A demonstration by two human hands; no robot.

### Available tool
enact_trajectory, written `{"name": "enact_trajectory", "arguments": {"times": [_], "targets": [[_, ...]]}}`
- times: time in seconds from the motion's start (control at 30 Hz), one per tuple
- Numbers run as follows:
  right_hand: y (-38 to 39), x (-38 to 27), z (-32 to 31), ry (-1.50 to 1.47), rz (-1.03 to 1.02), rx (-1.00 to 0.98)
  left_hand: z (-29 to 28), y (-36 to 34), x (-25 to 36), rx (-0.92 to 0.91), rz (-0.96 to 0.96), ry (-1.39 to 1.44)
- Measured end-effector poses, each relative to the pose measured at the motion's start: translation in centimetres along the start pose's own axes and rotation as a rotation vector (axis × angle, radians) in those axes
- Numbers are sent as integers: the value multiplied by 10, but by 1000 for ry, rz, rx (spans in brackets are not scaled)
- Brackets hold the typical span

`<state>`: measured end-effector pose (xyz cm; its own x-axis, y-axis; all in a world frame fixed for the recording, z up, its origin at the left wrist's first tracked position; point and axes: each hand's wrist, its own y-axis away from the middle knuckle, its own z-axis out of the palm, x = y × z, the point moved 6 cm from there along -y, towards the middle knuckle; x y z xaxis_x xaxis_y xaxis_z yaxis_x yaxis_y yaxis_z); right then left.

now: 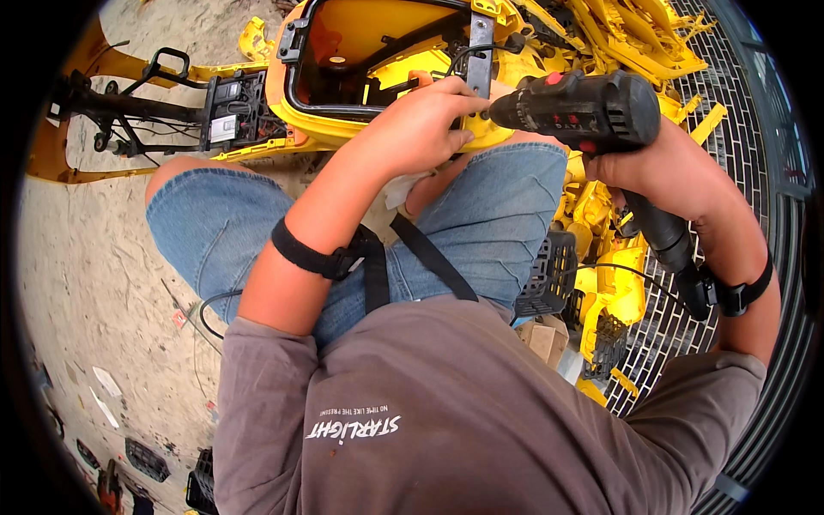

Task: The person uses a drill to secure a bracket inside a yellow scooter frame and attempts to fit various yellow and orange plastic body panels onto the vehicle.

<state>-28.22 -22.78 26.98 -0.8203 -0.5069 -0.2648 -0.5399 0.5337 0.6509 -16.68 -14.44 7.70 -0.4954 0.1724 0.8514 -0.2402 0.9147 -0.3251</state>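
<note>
My right hand (648, 176) is wrapped round the grip of a black cordless drill (601, 107) with red marks. The drill lies level, its nose pointing left at a dark metal bracket (481, 56) on a yellow plastic vehicle body (309, 124). Bent over the body's near edge, my left hand (425, 124) has its index finger and thumb close to the drill's tip. Whatever these fingers hold is too small or hidden to make out. A black-rimmed opening (378, 110) in the body lies just beyond my left hand.
A yellow and black vehicle frame (172, 86) with wiring extends to the left. Yellow plastic parts (614, 283) are heaped at the right, beside a black crate (549, 275) and dark slatted metal (785, 369). Scraps lie on the sandy floor (94, 249).
</note>
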Motion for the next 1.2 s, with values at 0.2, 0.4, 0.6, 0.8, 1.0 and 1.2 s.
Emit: {"name": "enact_trajectory", "arguments": {"times": [0.2, 0.4, 0.6, 0.8, 1.0, 1.2], "targets": [[-2, 9, -2, -37, 10, 18, 2, 0, -3, -2, -9, -5], [-5, 10, -1, -73, 12, 9, 2, 1, -3, -8, -15, 1], [-5, 12, 0, -124, -7, -16, 1, 1, -1, -5, -20, -2], [-4, 10, -1, -110, 6, 30, 1, 1, -2, -18, -27, -15], [-2, 8, 0, -91, -10, 48, 2, 1, -3, -15, -35, -10], [-7, 15, -3, -45, 18, 5, 2, 1, -3, -16, -34, -5]]}}
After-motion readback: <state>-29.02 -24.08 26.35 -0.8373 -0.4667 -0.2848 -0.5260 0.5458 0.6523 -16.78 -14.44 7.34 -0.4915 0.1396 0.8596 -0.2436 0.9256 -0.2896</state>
